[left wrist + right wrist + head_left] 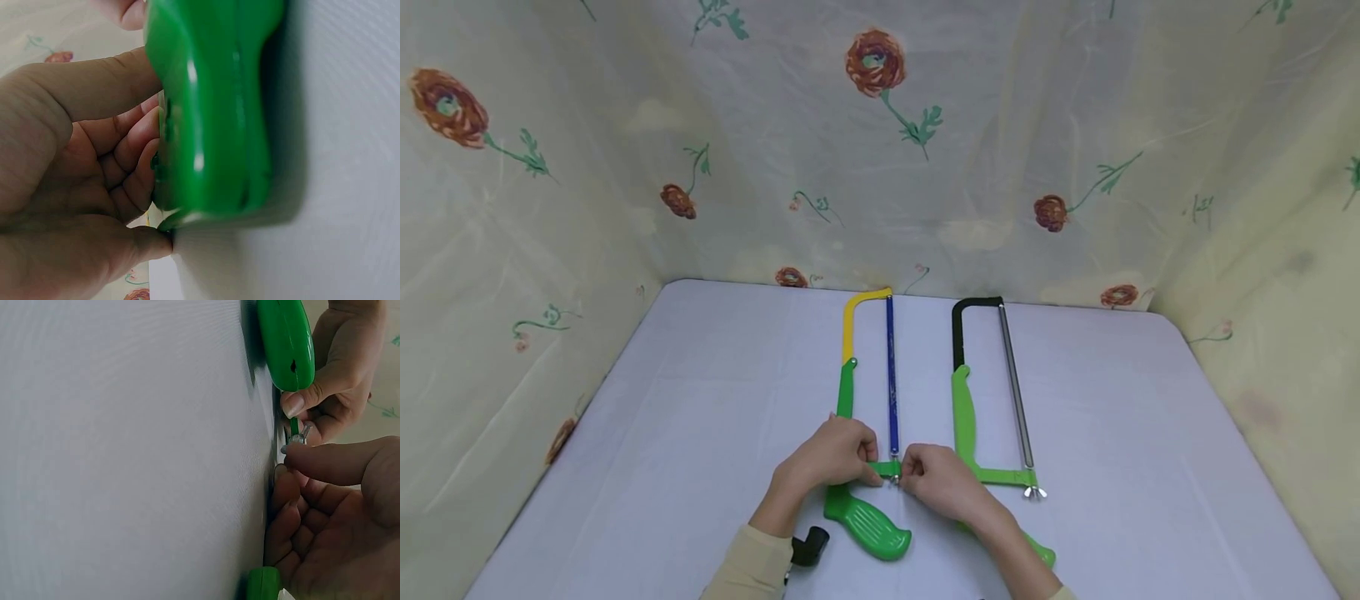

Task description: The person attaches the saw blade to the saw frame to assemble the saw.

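A hacksaw (871, 527) with a green handle, yellow front frame and blue blade (892, 375) lies flat on the white table. My left hand (835, 450) grips the green lower arm of its frame, between handle and blade. On the other side my right hand (943, 479) pinches the small silver wing nut (300, 435) at the blade's near end, thumb and fingertips on it. The green handle (212, 112) fills the middle of the left wrist view and hides part of the grip.
To the right lies a second hacksaw (964, 408), light green and black with a grey blade; my right forearm covers part of its handle. A black object (810, 547) sits beside my left sleeve. Flowered cloth (985, 167) hangs around the table.
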A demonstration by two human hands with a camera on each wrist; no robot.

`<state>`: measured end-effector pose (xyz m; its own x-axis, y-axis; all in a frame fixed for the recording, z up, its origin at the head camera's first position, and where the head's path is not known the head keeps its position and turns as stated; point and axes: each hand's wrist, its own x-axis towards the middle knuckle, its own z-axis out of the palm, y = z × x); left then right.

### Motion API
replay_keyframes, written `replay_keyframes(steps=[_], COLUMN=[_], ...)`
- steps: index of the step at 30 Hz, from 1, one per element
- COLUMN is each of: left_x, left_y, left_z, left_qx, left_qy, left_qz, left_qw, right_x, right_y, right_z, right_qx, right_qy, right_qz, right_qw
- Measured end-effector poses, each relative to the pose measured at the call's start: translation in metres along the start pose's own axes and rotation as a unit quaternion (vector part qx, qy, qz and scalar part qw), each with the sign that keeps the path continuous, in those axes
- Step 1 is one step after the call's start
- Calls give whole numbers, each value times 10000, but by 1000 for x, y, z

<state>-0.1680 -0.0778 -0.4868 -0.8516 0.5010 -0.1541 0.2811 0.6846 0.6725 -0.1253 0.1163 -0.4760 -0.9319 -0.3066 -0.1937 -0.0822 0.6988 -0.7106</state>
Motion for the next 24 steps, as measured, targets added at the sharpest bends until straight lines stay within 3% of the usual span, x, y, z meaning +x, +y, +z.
replay_keyframes(steps=[6,11,24], left_x=[-1,-2,0], left_y=[2,1,-1], left_z=[0,-1,-1], left_qx=[20,-1,-14], left_qy=[9,10,30], left_qz=[12,-32,88], left_qw=[10000,10000,10000], right_x=[-2,-3,0], right_y=[0,-2,-4], right_z=[-2,-4,3], right_qx=[-126,125,-38], right_qy=[-146,-361,27], right_qz=[-115,-26,193], right_qw=[9997,9993,9998])
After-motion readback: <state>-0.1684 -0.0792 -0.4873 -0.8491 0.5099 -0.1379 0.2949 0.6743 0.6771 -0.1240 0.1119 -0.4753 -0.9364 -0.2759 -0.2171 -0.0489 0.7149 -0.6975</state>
